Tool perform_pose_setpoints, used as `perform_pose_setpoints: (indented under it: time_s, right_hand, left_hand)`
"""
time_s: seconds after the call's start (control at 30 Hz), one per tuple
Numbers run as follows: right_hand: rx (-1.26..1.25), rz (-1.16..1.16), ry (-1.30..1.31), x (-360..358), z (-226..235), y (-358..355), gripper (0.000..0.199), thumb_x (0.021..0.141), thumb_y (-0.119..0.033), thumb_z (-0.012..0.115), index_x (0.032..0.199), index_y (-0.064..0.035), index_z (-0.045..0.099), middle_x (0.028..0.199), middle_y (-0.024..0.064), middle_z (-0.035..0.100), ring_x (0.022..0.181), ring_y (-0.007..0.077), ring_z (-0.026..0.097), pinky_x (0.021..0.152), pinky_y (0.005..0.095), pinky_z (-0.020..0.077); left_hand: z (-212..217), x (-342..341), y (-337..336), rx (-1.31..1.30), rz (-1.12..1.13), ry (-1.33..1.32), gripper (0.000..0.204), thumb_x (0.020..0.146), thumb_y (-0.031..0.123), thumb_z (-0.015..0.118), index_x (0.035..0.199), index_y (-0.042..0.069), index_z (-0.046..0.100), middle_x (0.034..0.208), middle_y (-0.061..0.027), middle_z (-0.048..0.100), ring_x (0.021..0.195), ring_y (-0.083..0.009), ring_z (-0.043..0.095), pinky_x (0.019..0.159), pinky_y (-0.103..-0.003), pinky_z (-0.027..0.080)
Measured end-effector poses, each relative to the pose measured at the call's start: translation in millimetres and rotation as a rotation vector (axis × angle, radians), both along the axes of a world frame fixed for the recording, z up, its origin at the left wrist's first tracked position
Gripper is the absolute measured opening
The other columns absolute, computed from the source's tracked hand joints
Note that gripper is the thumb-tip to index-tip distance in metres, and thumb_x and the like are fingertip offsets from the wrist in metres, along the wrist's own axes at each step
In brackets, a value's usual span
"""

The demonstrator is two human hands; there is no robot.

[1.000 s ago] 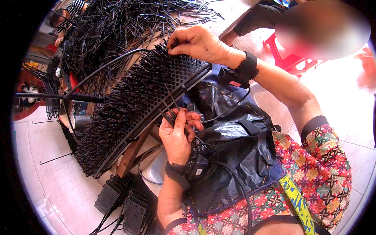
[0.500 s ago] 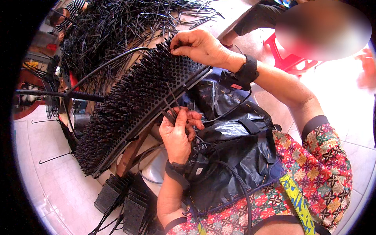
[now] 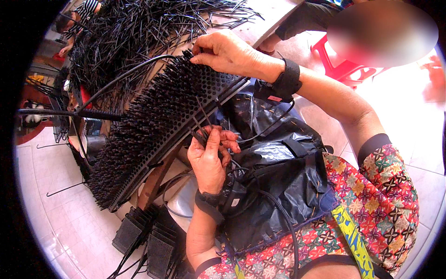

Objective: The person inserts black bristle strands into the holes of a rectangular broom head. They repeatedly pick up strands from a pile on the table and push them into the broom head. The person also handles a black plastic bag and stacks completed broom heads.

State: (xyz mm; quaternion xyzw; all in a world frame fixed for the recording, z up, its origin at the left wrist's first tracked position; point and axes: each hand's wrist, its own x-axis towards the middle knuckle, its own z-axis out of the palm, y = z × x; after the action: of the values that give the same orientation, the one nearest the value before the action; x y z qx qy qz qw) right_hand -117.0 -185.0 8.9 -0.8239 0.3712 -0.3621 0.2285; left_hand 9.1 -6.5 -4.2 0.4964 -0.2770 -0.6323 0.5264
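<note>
A long black perforated board (image 3: 219,83) lies slantwise before me. Short dark rods (image 3: 144,116) stand packed in most of its holes; a bare holed strip runs along the near side. My right hand (image 3: 227,52) is at the board's far end, thumb and forefinger pinched against the rod tops; what they grip is too small to make out. Close to the board's near edge, my left hand (image 3: 209,160) is closed round a few thin dark rods (image 3: 200,132), their ends sticking out toward the holes. Black straps with small boxes circle both wrists.
Behind the board spreads a large heap of loose black rods (image 3: 139,32). Black mesh racks (image 3: 160,249) stand on the floor at lower left. A metal cup (image 3: 95,143) sits left of the board. Cables cross the black apron (image 3: 278,172). Another person sits near a red stool (image 3: 332,58).
My right hand has moved a little to the left along the board's far end, still pinched. My left hand stays almost where it was with its rods.
</note>
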Motion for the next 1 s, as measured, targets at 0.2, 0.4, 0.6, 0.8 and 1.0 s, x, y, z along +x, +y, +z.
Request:
perform_pose_setpoints:
  time_s: [0.2,0.4,0.6,0.8,1.0]
  right_hand:
    - [-0.06,0.022,-0.202,-0.4,-6.6,-3.1,0.017,0.067,-0.014,0.063,0.078,-0.0025,0.059,0.063,0.0164,0.056,0.063,0.0337,0.057,0.056,0.038,0.0458]
    - [-0.209,0.132,-0.18,1.0,-7.4,-5.7,0.009,0.066,-0.006,0.058,0.072,-0.0004,0.054,0.063,0.0175,0.055,0.063,0.0353,0.056,0.056,0.0404,0.0448]
    - [-0.379,0.276,-0.092,4.5,-7.5,-13.3,0.017,0.064,-0.001,0.057,0.075,-0.0007,0.045,0.065,0.0149,0.054,0.065,0.0369,0.056,0.055,0.042,0.044]
    - [-0.417,0.283,-0.05,5.9,0.7,-12.9,0.02,0.066,-0.002,0.057,0.081,-0.0009,0.046,0.07,0.0142,0.053,0.068,0.0355,0.056,0.058,0.0413,0.0445]
    - [-0.473,0.231,-0.014,4.1,-0.4,-11.1,0.022,0.061,-0.001,0.058,0.079,-0.0018,0.046,0.072,0.0137,0.053,0.072,0.0354,0.055,0.061,0.0417,0.0458]
  left_hand:
    - [-3.7,-0.1,-0.2,0.012,0.005,0.02,0.013,0.087,0.016,0.051,0.089,0.003,0.049,0.073,-0.016,0.061,0.051,-0.0168,0.056,0.034,-0.019,0.03]
    - [-2.4,-1.3,0.3,0.017,0.005,0.006,0.014,0.087,0.017,0.052,0.089,0.003,0.049,0.074,-0.0159,0.06,0.051,-0.0166,0.056,0.035,-0.019,0.03]
    - [-2.7,-1.9,0.1,0.008,-0.008,-0.004,0.015,0.087,0.018,0.052,0.089,0.003,0.05,0.074,-0.0148,0.061,0.051,-0.0163,0.056,0.035,-0.019,0.03]
    - [-2.8,0.3,-0.1,0.026,-0.021,0.016,0.015,0.087,0.017,0.052,0.09,0.003,0.05,0.075,-0.0148,0.061,0.051,-0.0165,0.056,0.035,-0.019,0.03]
    - [-2.6,2.3,0.1,0.021,-0.052,0.052,0.014,0.089,0.017,0.05,0.09,0.003,0.05,0.076,-0.0141,0.061,0.055,-0.0158,0.058,0.037,-0.017,0.031]
